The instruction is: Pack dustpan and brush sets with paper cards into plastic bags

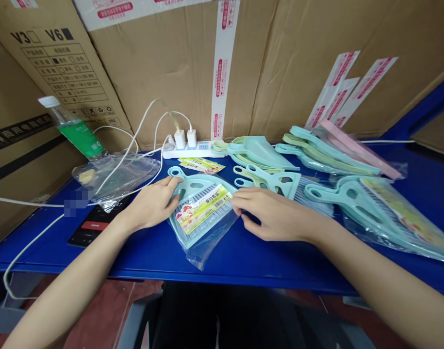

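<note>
A light-blue dustpan (176,228) with a grey-bristled brush (203,201) lies on the blue table, partly inside a clear plastic bag (203,249). A yellow-green printed card (196,213) lies over the brush. My left hand (154,201) grips the left edge near the handle, fingers on top and thumb lower down. At the other side, my right hand (260,213) has its fingers curled on the bag's right edge, by the card's end; its fingertips are partly hidden. Beyond that hand lie loose small brushes (272,179) in blue and cream.
Bagged dustpan sets (374,203) lie at the right. Stacked dustpans (261,150) and pink ones (360,148) stand behind. Several printed cards (200,165) lie before a power strip (203,149). At left are a bottle (78,133), empty plastic bags (123,172), a phone (92,225) and white cables.
</note>
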`<state>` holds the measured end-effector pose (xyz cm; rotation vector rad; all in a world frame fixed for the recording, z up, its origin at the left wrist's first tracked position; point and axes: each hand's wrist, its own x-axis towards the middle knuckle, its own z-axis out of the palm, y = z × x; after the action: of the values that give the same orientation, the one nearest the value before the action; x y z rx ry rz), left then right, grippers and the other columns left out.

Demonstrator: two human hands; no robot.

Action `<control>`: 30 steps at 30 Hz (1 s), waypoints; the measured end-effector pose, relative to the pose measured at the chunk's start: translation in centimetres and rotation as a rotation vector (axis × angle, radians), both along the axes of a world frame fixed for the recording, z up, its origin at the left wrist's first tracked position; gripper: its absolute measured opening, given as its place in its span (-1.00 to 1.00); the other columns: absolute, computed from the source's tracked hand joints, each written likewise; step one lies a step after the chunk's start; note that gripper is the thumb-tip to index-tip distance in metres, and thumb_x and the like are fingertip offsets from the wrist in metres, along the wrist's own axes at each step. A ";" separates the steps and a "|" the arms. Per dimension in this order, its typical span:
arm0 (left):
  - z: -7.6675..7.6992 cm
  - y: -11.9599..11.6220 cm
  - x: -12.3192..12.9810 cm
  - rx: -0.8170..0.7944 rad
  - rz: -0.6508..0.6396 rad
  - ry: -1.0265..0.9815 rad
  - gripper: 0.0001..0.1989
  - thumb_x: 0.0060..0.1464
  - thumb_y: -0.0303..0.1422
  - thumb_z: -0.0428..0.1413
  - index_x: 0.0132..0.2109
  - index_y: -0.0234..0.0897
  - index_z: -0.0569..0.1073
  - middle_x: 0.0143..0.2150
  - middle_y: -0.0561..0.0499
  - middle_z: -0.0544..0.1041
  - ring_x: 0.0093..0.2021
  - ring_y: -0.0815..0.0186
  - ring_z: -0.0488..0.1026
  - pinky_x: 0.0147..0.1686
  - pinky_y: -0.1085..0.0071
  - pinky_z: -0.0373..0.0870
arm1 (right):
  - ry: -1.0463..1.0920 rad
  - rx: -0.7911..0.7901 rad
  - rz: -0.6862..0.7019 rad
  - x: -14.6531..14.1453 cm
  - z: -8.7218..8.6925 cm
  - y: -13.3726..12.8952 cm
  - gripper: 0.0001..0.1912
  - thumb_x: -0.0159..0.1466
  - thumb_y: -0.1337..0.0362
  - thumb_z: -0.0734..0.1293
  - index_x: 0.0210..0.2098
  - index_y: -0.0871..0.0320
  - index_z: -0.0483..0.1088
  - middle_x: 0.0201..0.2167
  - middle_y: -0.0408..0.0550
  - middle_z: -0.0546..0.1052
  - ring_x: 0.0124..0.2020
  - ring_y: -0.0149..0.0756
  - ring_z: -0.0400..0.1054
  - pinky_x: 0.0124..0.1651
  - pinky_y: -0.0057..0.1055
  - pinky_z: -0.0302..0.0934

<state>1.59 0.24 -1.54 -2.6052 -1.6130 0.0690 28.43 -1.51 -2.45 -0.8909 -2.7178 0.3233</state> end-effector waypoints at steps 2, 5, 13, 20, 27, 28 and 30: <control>-0.5 0.3 -0.3 0.001 -0.057 -0.040 -0.60 0.21 -0.37 -0.18 0.17 -0.33 0.21 0.13 -0.19 0.43 0.13 0.13 0.40 0.09 0.18 0.36 | 0.010 -0.016 0.007 0.0 0.0 -0.1 -0.81 0.12 0.52 0.18 -0.48 0.09 0.17 -0.46 -0.10 0.39 -0.41 -0.29 0.24 -0.30 -0.34 0.13; -1.2 0.8 -0.7 0.008 -0.132 -0.106 -0.60 0.24 -0.38 -0.18 0.18 -0.36 0.21 0.14 -0.20 0.43 0.14 0.13 0.38 0.11 0.18 0.35 | 0.030 -0.068 0.042 0.0 0.2 -0.5 -0.82 0.14 0.51 0.18 -0.46 0.10 0.21 -0.45 -0.10 0.41 -0.39 -0.30 0.27 -0.29 -0.36 0.13; -1.5 1.1 -0.5 0.230 -0.240 -0.180 -0.67 0.27 -0.39 -0.16 0.09 -0.36 0.34 0.02 -0.21 0.44 0.00 0.09 0.39 0.03 0.10 0.38 | 0.134 -0.208 0.026 -0.1 0.7 -0.3 -0.78 0.35 0.26 0.16 -0.40 0.13 0.32 -0.47 -0.15 0.46 -0.43 -0.37 0.32 -0.29 -0.40 0.16; 0.0 -1.2 0.5 -0.037 -0.591 -0.295 -0.61 0.17 -0.16 0.09 0.07 -0.27 0.36 -0.04 -0.13 0.38 -0.04 0.17 0.38 -0.05 0.25 0.40 | -0.051 -0.053 -0.172 0.7 0.0 -0.1 -0.61 0.19 0.19 0.38 -0.02 0.13 0.32 -0.13 0.04 0.42 -0.26 -0.18 0.39 -0.27 -0.31 0.24; -0.4 -1.8 1.1 -0.027 -0.616 -0.204 -0.66 0.12 -0.38 0.06 0.05 -0.30 0.36 -0.15 -0.08 0.38 -0.17 0.22 0.39 -0.13 0.31 0.40 | -0.092 -0.090 -0.231 0.5 -0.1 0.0 -0.60 0.27 0.29 0.26 0.10 0.16 0.26 -0.03 0.13 0.45 -0.11 -0.06 0.42 -0.16 -0.22 0.26; -0.5 -1.8 1.1 -0.022 -0.614 -0.190 -0.67 0.12 -0.39 0.05 0.05 -0.31 0.37 -0.17 -0.07 0.38 -0.19 0.22 0.39 -0.15 0.31 0.41 | -0.091 -0.097 -0.216 0.4 -0.2 0.1 -0.62 0.28 0.30 0.25 0.10 0.16 0.26 -0.05 0.11 0.48 -0.11 -0.06 0.42 -0.16 -0.23 0.25; -0.5 -1.7 1.1 -0.017 -0.616 -0.169 -0.66 0.11 -0.40 0.03 0.05 -0.32 0.38 -0.21 -0.06 0.39 -0.22 0.24 0.40 -0.17 0.33 0.41 | -0.091 -0.127 -0.181 0.3 -0.2 0.2 -0.62 0.30 0.30 0.23 0.11 0.16 0.25 -0.15 0.07 0.53 -0.16 -0.09 0.43 -0.20 -0.28 0.23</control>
<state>2.68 -1.44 -2.06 -3.0551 -0.7740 -0.1785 28.75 -1.31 -2.66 -1.2053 -2.6958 0.4307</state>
